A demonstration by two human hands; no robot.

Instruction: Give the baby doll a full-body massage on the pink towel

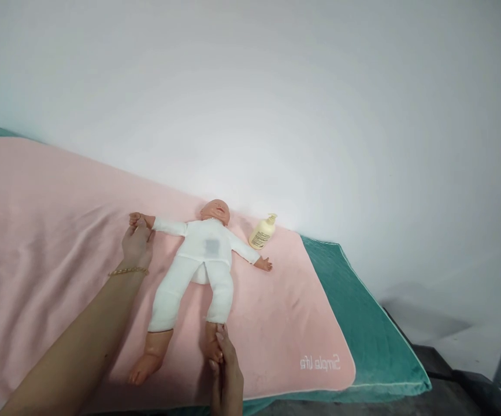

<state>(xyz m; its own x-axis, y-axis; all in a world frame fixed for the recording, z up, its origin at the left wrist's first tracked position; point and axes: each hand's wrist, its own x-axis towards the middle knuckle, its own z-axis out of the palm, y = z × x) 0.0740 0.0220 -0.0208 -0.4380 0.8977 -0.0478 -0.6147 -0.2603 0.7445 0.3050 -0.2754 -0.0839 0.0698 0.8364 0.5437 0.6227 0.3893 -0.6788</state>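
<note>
Lying on the pink blanket (276,329), the doll (204,245) looks light, soft-bodied and firmer-limbed, best lifted by its torso, while my left hand (137,245) grips its hand at ten o'clock and my right hand (232,375) its foot at six.

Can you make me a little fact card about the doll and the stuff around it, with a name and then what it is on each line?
Doll: on its back, arms out, bare feet
Clothes: white top and white trousers
Left hand: holds one of the doll's hands
Right hand: holds one of the doll's feet
Bracelet: gold-coloured, on the left wrist
Bottle: pale yellow, pump top, beside the doll
Blanket: pink, under the doll; its writing looks backwards
Mat: green, under the blanket
</note>
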